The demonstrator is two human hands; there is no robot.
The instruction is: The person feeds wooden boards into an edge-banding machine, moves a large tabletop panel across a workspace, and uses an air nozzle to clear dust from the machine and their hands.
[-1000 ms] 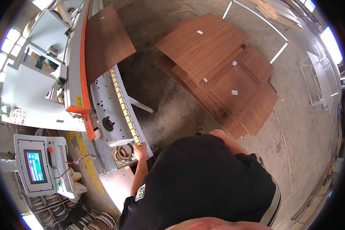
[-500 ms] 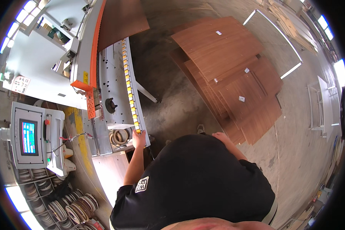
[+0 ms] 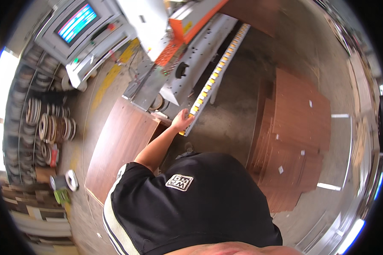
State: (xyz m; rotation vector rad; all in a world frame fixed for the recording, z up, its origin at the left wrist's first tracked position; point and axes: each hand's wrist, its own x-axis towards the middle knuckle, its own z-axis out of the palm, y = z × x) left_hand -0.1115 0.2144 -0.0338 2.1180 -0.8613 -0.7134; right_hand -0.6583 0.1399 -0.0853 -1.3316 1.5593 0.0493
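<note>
My left hand (image 3: 181,120) is at the near end of a long support rail (image 3: 212,82) set with a row of yellow rollers. Its fingers bend round the rail's edge; the far side of the grip is hidden. The rail runs along a grey and orange machine (image 3: 171,53), and a brown panel (image 3: 251,13) lies at its far end. Below my left forearm is a wood-grain board (image 3: 119,142). My right hand is out of sight, behind my body or beyond the picture.
Stacked brown panels (image 3: 302,112) lie on the right, beside a white floor frame (image 3: 349,148). At the upper left stands a control console (image 3: 78,25) with a lit screen. Racks of edging-tape rolls (image 3: 55,127) and piled boards (image 3: 38,212) line the left.
My view and body have turned left, so the machine and panels appear shifted right. My left hand stays on the rail's end. My right hand, earlier beside the panel stack, has left the view.
</note>
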